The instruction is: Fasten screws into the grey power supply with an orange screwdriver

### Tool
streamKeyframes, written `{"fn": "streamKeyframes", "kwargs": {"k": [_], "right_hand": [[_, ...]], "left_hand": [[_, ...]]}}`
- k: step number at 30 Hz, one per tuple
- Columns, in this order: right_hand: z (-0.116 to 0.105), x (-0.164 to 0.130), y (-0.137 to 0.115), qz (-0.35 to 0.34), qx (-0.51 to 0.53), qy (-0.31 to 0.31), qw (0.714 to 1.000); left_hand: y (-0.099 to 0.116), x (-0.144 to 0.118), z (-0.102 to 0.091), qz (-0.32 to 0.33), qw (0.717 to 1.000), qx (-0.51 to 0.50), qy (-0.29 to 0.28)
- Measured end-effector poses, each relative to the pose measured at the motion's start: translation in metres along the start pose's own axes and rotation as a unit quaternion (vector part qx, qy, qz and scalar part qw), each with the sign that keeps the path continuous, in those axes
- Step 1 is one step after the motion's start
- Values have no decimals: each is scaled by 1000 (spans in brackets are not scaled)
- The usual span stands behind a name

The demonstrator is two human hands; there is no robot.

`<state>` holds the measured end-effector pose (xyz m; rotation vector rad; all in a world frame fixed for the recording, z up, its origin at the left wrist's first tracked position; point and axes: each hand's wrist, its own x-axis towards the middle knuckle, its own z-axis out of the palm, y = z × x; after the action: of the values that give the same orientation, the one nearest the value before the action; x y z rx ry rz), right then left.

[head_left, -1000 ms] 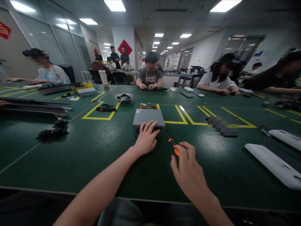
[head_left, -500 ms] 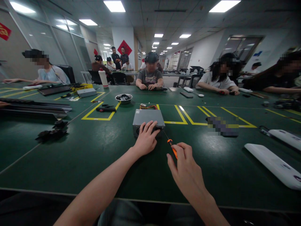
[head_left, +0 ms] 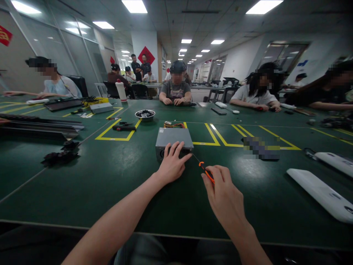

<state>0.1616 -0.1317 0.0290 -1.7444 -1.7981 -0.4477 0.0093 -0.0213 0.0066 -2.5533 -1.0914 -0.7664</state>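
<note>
A grey metal box (head_left: 173, 137) is steadied by the left hand (head_left: 171, 165) while an orange-handled screwdriver (head_left: 205, 171) is gripped in the right hand (head_left: 224, 198).

At the table's 9 o'clock side, black clips (head_left: 59, 156) are seen lying on the green table (head_left: 116, 191), with a metal bowl (head_left: 145, 115) farther off toward 11 o'clock. At centre, the box is pressed at its near edge by the left hand, whose fingers are spread — the fingertips (head_left: 176, 147) laid over the top and front. From the box's near right corner toward 4 o'clock, the thin shaft is angled down to the handle, which is pinched between the right thumb and curled fingers. White panels (head_left: 321, 193) are laid at 3 o'clock — well apart from the hands.
</note>
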Motion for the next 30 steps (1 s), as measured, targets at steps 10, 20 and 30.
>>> {"fn": "streamKeyframes", "kwargs": {"k": [10,20,30], "right_hand": [[1,-1,-7,-36,-56,-12,998],[-3,0,-10,-31,29,-18,999],[0,-1,-4,5,29,-39,999]], "left_hand": [[3,0,-1,0,1000,21,-3],[4,0,0,-7,1000,20,-2],[4,0,0,-2,1000,23,-8]]}}
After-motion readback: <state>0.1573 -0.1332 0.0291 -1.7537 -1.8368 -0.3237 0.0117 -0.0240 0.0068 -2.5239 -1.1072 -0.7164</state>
